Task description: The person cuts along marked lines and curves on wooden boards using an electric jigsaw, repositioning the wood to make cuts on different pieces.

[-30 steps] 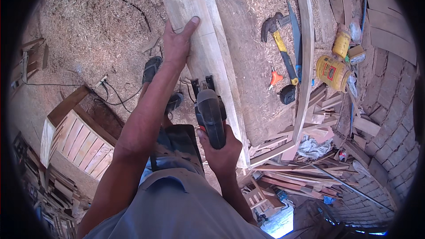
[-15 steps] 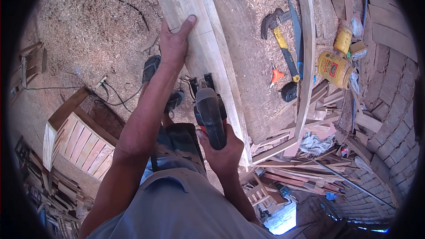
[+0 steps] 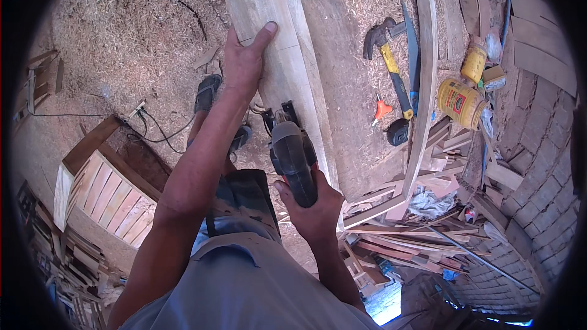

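Observation:
My left hand [image 3: 244,61] grips the left edge of a pale wooden board [image 3: 269,6], its thumb flat on the top face and its fingers hidden below. A thin pencil line crosses the board near that thumb. In my right hand [image 3: 313,211] is a black jigsaw [image 3: 293,156] with a little red on its body, my fingers wrapped round its handle. The front of the jigsaw rests at the board's left side, closer to me than my left hand. Its blade cannot be made out.
Right of the board lie a claw hammer [image 3: 391,67], a handsaw [image 3: 413,55], a tape measure [image 3: 397,132] and an orange-handled tool [image 3: 382,109]. Yellow jars [image 3: 458,102] stand beyond a long wooden strip [image 3: 426,85]. Cables [image 3: 156,134] and a slatted wooden piece [image 3: 113,198] lie at left.
The view has shifted slightly, and the board, jigsaw and both hands appear a little farther right. Both grips stay the same.

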A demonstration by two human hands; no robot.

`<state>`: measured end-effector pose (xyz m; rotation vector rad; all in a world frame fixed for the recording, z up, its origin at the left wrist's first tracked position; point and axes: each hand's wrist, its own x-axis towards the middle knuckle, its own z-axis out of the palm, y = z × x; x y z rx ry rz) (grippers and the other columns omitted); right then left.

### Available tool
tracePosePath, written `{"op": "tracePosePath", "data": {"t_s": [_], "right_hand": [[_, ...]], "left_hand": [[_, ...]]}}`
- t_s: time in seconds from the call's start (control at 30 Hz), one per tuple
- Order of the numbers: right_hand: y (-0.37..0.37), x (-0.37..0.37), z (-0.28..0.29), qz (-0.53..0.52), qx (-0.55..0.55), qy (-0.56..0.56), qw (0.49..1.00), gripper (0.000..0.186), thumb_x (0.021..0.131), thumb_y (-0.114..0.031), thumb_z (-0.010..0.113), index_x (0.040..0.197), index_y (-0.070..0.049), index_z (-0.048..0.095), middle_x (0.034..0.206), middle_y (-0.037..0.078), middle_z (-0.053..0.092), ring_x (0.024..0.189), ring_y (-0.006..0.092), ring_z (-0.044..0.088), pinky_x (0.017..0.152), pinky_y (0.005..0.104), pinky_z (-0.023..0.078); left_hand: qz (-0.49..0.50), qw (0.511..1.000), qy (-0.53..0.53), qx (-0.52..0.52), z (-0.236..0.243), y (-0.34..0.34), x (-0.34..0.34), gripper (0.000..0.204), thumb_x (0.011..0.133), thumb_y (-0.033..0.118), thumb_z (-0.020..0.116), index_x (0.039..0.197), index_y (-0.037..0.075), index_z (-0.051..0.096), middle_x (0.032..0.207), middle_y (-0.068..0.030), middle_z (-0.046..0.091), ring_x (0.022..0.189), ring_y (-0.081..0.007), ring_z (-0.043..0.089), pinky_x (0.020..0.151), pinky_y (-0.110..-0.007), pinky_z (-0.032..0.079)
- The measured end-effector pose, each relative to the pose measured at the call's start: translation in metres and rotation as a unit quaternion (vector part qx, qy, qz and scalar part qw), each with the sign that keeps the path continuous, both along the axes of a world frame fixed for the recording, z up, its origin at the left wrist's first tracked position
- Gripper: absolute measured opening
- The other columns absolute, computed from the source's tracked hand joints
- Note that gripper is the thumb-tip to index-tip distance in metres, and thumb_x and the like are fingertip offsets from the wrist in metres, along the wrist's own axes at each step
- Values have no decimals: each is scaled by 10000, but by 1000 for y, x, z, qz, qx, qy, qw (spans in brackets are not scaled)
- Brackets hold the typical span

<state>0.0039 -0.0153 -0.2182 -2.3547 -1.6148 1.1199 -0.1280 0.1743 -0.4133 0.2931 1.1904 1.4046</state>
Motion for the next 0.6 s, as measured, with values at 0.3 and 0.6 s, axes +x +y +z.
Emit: {"op": "tracePosePath", "data": {"t_s": [0.3,0.6], "right_hand": [[10,6,3,40,4,-9,999,505,832,-237,931,1197,32,708,922,150,811,847,233,817,785,359,626],[18,13,5,77,9,-23,997,453,819,-240,940,1132,7,723,844,130,794,782,221,809,727,352,618]], "left_hand": [[9,1000,3,-8,2,0,0,643,916,266,855,1383,-51,549,1211,-201,729,1030,-260,743,923,-370,596],[-7,1000,-1,-28,21,-1,-4,663,917,253,846,1407,-62,530,1223,-214,722,1034,-266,742,925,-379,598]]}}
